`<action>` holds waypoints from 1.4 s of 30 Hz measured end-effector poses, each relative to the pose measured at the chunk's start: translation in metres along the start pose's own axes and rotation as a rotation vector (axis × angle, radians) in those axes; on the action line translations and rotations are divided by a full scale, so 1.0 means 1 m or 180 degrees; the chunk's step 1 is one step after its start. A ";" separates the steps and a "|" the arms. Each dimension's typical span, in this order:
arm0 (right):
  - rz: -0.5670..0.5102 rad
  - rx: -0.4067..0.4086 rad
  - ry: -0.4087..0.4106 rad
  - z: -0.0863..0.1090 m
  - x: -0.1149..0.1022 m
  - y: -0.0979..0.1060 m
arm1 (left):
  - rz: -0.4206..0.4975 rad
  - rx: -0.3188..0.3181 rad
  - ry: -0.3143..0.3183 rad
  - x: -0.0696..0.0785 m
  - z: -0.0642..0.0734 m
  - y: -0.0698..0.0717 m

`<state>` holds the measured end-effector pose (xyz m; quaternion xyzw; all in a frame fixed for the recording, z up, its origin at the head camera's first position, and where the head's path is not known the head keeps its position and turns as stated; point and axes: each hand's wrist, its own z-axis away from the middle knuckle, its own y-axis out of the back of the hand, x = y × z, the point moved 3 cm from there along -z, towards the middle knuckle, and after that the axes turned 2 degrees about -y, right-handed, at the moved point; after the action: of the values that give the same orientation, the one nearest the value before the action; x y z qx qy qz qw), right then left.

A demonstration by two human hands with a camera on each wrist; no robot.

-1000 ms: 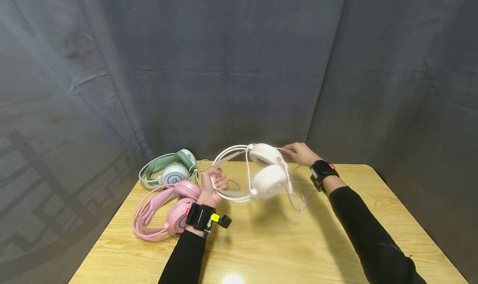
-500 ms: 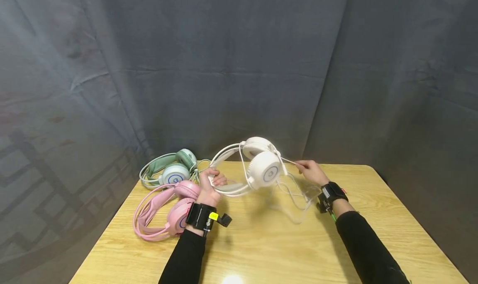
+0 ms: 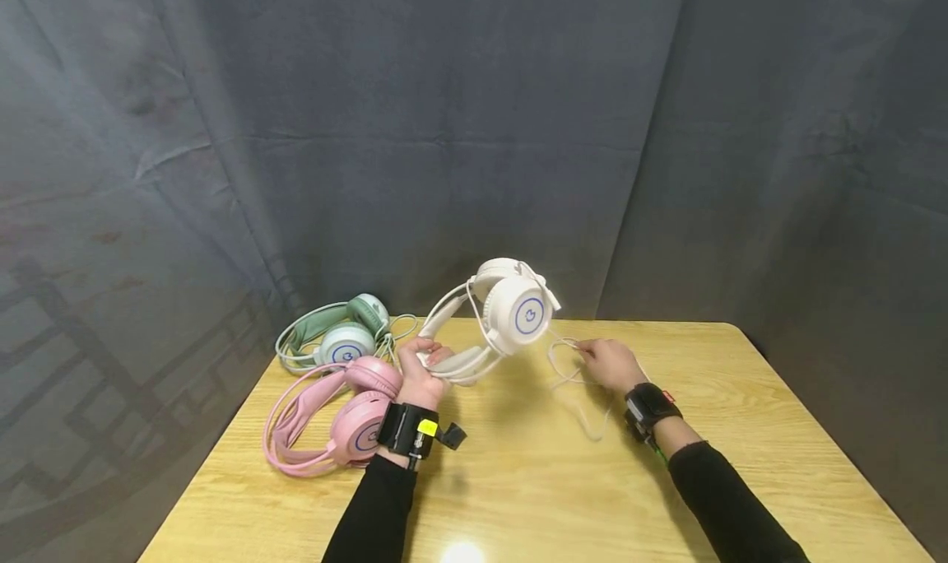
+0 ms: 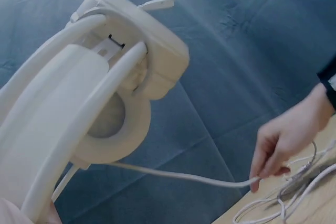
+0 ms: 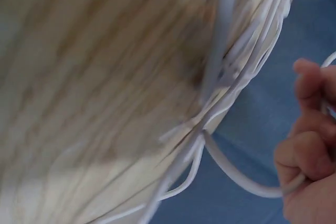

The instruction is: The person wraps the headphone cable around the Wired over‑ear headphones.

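Note:
White headphones (image 3: 511, 308) are held up off the table, tilted, ear cups to the right and upward. My left hand (image 3: 422, 374) grips them by the headband (image 4: 58, 93). Over the right part of the table, my right hand (image 3: 613, 365) pinches the white cable (image 4: 184, 176), which runs across from an ear cup in the left wrist view. In the right wrist view the cable passes through the curled fingers (image 5: 310, 156). More of the cable lies in loose loops (image 3: 566, 374) below and beside that hand.
Pink headphones (image 3: 355, 423) lie on the wooden table (image 3: 563, 497), close beside my left wrist. Green headphones (image 3: 344, 345) lie behind them at the back left. A grey cloth (image 3: 444, 135) hangs behind the table.
The white headphones have risen slightly, and their ear cup's logo has turned toward the head camera. My right hand has moved down and a little rightward with the cable.

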<state>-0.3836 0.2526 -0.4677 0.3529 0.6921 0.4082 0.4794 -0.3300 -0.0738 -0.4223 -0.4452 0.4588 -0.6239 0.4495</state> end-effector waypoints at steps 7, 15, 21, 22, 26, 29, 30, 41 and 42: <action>0.0431 -0.0207 0.0176 0.014 -0.031 -0.013 | 0.0310 0.0399 -0.0074 -0.004 -0.007 -0.003; 0.0871 -0.0108 0.0733 0.028 -0.073 -0.026 | 0.0329 0.0435 -0.0137 -0.018 -0.017 -0.018; 0.0894 -0.0234 0.1023 0.037 -0.104 -0.030 | 0.0476 0.0618 -0.0154 -0.032 -0.022 -0.024; 0.0857 -0.0258 0.1097 0.039 -0.109 -0.030 | 0.0481 0.0642 -0.0156 -0.034 -0.023 -0.024; 0.0711 -0.0283 0.1255 0.043 -0.124 -0.027 | 0.0316 0.0604 -0.0237 -0.039 -0.027 -0.027; 0.0546 -0.0314 0.1232 0.045 -0.128 -0.021 | 0.0182 0.0582 -0.0348 -0.037 -0.029 -0.028; 0.0476 -0.0349 0.1220 0.046 -0.128 -0.019 | 0.0151 0.0587 -0.0385 -0.036 -0.030 -0.027; 0.0225 -0.0524 0.0933 0.056 -0.114 0.007 | -0.0458 0.0626 -0.0799 -0.022 -0.037 -0.011; 0.0234 -0.0515 0.0940 0.056 -0.114 0.010 | -0.0510 0.0629 -0.0838 -0.022 -0.037 -0.010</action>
<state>-0.2962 0.1688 -0.4278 0.2745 0.7065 0.5272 0.3841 -0.3628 -0.0443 -0.4221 -0.5118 0.2955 -0.6360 0.4961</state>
